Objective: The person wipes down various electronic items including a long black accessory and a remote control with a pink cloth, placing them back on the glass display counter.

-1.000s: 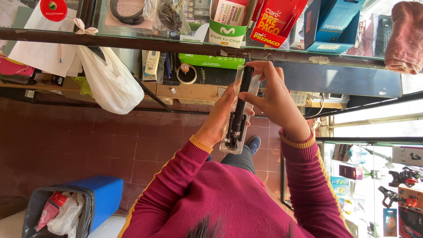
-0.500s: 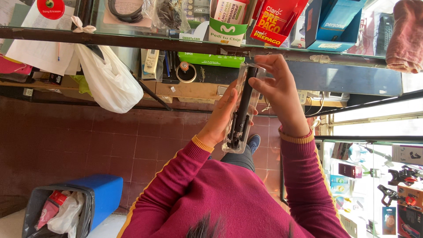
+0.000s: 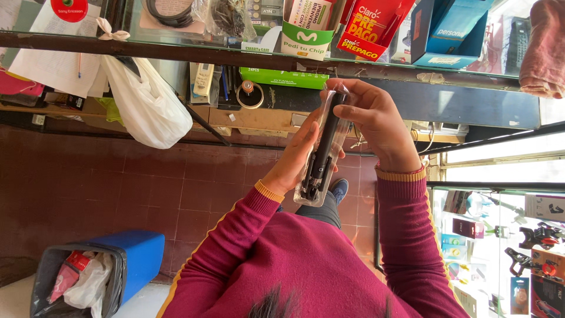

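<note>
Both hands clamp a bagged black telescopic stick point(image 3: 322, 150). Left hand point(image 3: 297, 156) cradles it; right hand point(image 3: 374, 126), at two o'clock, pinches the wrapper's top, steadying it.

One head-worn view looks steeply down, close above the person's own chest and arms.

Holding a long black stick-shaped gadget in a clear plastic sleeve point(image 3: 322, 150) with both hands: left hand point(image 3: 294, 162) cupped along the lower side, right hand point(image 3: 376, 126) pinching the top end. Maroon sleeves with yellow cuffs. Behind, a glass-topped table point(image 3: 176, 50) with a white plastic bag point(image 3: 144, 103) hanging off it. Blue bin with a dark liner point(image 3: 94, 274) down on the reddish tile floor point(image 3: 118, 182).
</note>
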